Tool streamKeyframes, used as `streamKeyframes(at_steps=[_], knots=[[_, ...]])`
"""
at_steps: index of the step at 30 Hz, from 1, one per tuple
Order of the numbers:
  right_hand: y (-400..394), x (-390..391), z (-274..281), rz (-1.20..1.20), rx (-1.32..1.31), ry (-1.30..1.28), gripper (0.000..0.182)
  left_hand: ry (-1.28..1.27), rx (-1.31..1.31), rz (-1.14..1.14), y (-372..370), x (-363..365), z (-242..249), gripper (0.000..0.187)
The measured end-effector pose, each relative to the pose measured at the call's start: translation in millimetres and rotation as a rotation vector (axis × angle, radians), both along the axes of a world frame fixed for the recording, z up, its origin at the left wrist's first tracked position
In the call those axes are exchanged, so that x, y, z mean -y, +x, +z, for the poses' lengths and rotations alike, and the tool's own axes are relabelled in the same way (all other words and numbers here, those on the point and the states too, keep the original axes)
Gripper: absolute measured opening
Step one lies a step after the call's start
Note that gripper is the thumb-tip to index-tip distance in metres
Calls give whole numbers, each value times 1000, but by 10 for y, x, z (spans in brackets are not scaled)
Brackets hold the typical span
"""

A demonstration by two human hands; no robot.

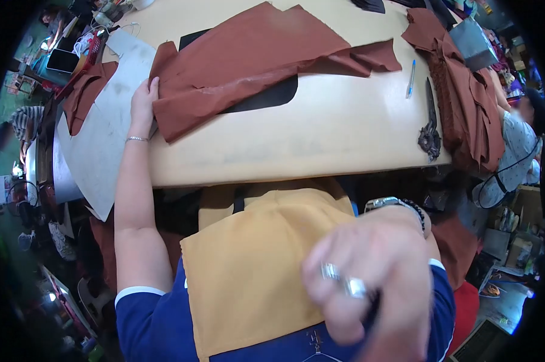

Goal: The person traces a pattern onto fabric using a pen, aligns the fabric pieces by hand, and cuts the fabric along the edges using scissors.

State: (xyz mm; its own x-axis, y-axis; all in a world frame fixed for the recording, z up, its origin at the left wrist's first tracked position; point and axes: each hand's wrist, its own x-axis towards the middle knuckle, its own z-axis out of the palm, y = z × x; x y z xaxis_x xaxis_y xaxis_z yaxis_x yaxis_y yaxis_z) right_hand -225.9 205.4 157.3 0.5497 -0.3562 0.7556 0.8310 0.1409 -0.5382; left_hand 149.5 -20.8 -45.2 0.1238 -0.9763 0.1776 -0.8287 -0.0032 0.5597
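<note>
My left hand (143,101) grips the left edge of a reddish-brown fabric piece (242,66), some fingers hidden at its edge. The fabric lies folded and wrinkled over a dark flat piece (266,98) on the cream table (272,142). Close to the camera, my right hand (363,271) is raised over the yellow-tan cloth (254,265) on my front. Its fingers are curled and blurred, with two rings showing; what they hold, if anything, cannot be made out.
Dark scissors (429,130) and a blue pen (411,79) lie right of the fabric. A stack of brown fabric (465,108) covers the right end, beside a person in a light patterned top (516,145). Left are a grey-white sheet (112,114) and a phone (62,61).
</note>
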Motion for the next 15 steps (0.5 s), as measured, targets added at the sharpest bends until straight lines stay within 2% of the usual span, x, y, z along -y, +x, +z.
streamKeyframes(at_steps=[2,15], knots=[[110,-71,105,84,139,-66,37,6,20,-1,20,8,4,45],[142,-142,96,70,98,-36,40,-8,62,32,-89,-53,39,46]])
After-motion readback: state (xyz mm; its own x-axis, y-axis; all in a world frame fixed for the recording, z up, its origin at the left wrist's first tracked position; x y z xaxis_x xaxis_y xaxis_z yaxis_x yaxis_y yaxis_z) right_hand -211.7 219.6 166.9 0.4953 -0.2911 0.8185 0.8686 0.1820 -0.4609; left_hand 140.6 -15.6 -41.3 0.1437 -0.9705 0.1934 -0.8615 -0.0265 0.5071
